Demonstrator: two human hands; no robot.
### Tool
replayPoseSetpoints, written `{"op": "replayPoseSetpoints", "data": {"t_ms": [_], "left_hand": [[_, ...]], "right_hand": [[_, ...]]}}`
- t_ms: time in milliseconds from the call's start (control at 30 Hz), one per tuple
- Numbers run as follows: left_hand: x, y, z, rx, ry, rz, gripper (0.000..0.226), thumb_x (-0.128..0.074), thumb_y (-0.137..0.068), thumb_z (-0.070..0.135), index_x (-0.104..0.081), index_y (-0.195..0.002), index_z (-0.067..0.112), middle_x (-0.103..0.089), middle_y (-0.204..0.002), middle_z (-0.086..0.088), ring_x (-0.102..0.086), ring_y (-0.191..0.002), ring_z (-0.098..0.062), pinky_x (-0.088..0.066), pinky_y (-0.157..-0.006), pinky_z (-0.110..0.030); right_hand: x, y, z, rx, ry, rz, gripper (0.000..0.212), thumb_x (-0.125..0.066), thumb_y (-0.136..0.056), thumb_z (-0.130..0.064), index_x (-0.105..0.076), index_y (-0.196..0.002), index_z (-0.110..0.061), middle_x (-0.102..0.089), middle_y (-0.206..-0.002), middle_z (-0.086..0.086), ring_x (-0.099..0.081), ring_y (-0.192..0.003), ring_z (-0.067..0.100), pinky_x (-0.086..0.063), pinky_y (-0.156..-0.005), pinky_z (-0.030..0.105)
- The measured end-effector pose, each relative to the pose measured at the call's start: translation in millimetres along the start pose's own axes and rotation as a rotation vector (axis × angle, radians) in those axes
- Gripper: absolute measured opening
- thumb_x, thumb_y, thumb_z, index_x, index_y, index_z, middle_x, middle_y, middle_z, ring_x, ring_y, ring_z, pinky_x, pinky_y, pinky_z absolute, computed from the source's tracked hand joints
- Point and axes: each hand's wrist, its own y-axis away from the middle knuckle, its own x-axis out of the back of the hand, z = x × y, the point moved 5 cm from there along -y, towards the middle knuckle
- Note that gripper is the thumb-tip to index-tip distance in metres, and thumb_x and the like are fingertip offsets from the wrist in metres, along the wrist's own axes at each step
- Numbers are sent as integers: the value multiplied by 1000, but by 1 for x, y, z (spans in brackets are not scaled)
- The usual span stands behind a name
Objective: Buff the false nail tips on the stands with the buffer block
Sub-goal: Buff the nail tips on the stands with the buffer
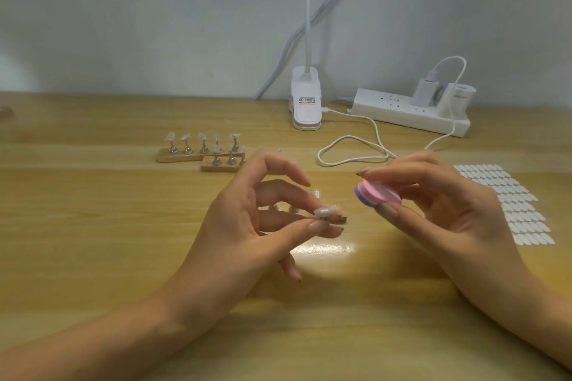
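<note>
My left hand [247,226] pinches a small stand with a clear false nail tip [325,211] between thumb and fingers, held above the wooden table [93,226]. My right hand [448,204] grips a pink and purple buffer block [376,192] between thumb and fingertips, a short way right of the tip and not touching it. More tips on stands [291,207] sit on a wooden base just behind my left fingers, partly hidden. Two further wooden bases with several tips on metal stands [202,148] lie farther back on the left.
A white clip lamp [305,102] stands at the table's back edge. To its right lies a white power strip [408,111] with a charger and a looping white cable [353,151]. A sheet of white adhesive tabs [510,204] lies at the right.
</note>
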Motion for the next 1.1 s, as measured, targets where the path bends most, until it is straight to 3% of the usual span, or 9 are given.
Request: {"op": "replayPoseSetpoints", "data": {"t_ms": [133, 267, 500, 633, 833, 967, 1100], "left_hand": [[3, 0, 1, -25, -77, 29, 40, -84, -71, 23, -58, -100, 34, -74, -84, -8, -75, -85, -23, -51, -45, -26], [2, 0, 1, -49, -128, 19, 44, -82, -71, 20, -57, -104, 35, -74, -78, -3, -73, -84, -18, -49, -42, -25], [0, 1, 2, -56, -221, 7, 47, -81, -72, 26, -55, -110, 37, -75, -78, 1, -68, -68, -8, -47, -42, -25], [1, 1, 0, -46, -221, 19, 43, -80, -72, 28, -53, -105, 34, -75, -79, -2, -61, -54, -11, -47, -42, -26], [-3, 3, 1, -60, -244, 15, 40, -81, -74, 27, -50, -99, 35, -75, -79, 0, -64, -57, -9, -45, -41, -21], [-3, 3, 3, -85, -271, 13, 40, -79, -74, 27, -49, -98, 32, -74, -76, 1, -59, -53, -4, -44, -42, -21], [-3, 4, 5, -99, -278, 36, 37, -79, -74, 26, -49, -95, 32, -74, -76, 1, -59, -54, -8, -44, -43, -21]], "right_hand": [[-4, 1, -3, 34, 2, -37, 26, -70, -87, -24, -72, -112, -21, -65, -106, 0, -64, -100, 28, -54, -82, 40], [-7, 2, -9, 106, 77, -56, 23, -69, -87, -24, -70, -110, -22, -63, -104, 0, -63, -100, 30, -53, -79, 44], [-16, 4, -21, 237, 198, -114, 23, -70, -88, -21, -70, -111, -24, -61, -105, -5, -67, -100, 18, -53, -86, 30], [-13, 2, -18, 232, 231, -86, 21, -70, -88, -20, -70, -109, -21, -63, -104, -2, -66, -99, 16, -52, -86, 27], [-6, -1, -15, 178, 175, -46, 23, -72, -85, -24, -71, -108, -24, -68, -101, 2, -67, -95, 21, -52, -85, 34], [-16, 3, -20, 207, 159, -114, 22, -72, -86, -25, -71, -108, -26, -64, -100, -7, -67, -96, 17, -53, -85, 30], [-14, 1, -21, 187, 180, -79, 23, -72, -85, -23, -71, -108, -24, -65, -99, -2, -68, -94, 19, -54, -83, 35]]}}
